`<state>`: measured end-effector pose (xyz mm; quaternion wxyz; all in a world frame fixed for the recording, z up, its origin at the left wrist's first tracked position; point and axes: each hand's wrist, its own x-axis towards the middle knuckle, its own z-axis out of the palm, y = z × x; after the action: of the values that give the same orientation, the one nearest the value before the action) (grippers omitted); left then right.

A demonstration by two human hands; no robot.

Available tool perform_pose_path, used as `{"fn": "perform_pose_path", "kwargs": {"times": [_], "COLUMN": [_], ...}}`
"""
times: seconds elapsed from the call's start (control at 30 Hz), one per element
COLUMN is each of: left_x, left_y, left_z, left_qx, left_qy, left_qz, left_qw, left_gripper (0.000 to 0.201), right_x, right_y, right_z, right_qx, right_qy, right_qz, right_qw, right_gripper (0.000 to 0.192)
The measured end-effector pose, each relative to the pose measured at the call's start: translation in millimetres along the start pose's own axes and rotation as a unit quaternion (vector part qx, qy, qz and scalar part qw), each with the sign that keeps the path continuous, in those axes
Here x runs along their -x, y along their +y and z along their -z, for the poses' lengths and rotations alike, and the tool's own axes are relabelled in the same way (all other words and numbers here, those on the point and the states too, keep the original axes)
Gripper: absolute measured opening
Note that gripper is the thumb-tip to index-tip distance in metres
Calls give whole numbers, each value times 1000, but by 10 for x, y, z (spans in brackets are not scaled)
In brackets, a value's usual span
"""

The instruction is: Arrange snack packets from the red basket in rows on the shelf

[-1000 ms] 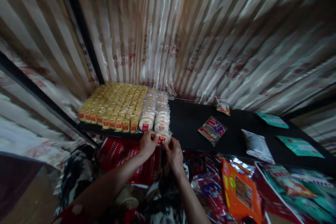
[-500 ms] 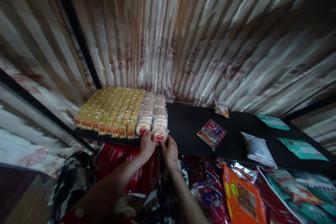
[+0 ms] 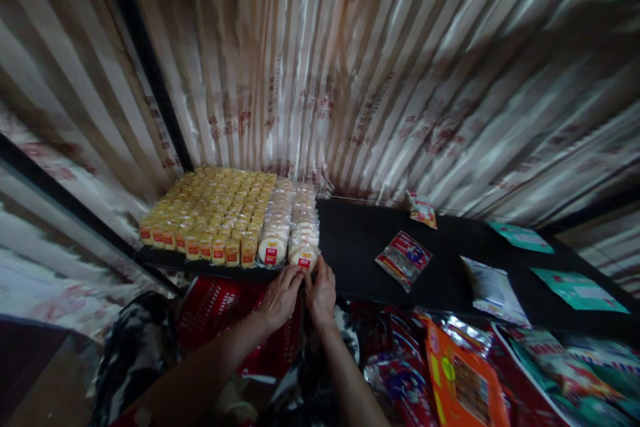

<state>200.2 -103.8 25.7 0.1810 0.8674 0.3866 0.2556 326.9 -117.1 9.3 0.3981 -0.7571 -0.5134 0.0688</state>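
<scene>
Two rows of clear-wrapped round white rice crackers [image 3: 273, 251] with red labels stand on the black shelf [image 3: 350, 240]. At the front of the right-hand row, the foremost rice cracker packet [image 3: 303, 256] leans against those behind it. My left hand [image 3: 283, 295] pinches the lower edge of this packet with its fingertips. From the other side my right hand [image 3: 321, 290] grips its lower right edge, fingers curled. Left of the crackers, several rows of small yellow packaged snacks [image 3: 215, 213] with orange-red labels are packed close together.
A red and silver pouch [image 3: 404, 257], a small red-white packet [image 3: 423, 209], a white pouch [image 3: 493, 290] and green pouches [image 3: 580, 288] lie rightward on the shelf. Below its front edge are an orange bag [image 3: 465, 377] and a red bag [image 3: 220, 313]. Pleated sheeting [image 3: 310, 80] hangs behind.
My left hand has drawn down and back from the front of the crackers, uncovering the left row's front packet. My right hand stays at the right row's front packet, its fingers slightly higher.
</scene>
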Motion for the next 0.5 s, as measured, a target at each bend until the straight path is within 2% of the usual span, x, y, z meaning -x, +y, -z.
{"fn": "perform_pose_path", "kwargs": {"times": [0.13,0.33,0.5], "left_x": [47,92,65], "left_y": [-93,-61,-62], "left_z": [-48,-119,-177], "left_qx": [-66,-99,-97], "left_qy": [-25,-36,-15], "left_qz": [-57,-53,-44], "left_qw": [996,993,994], "left_gripper": [48,50,51], "right_x": [3,-111,-195], "right_y": [39,45,48], "right_z": [10,108,100], "right_qx": [-40,-116,-137], "right_qy": [-10,1,-30], "right_qz": [16,-35,-51], "right_qw": [999,993,989], "right_gripper": [60,64,62]}}
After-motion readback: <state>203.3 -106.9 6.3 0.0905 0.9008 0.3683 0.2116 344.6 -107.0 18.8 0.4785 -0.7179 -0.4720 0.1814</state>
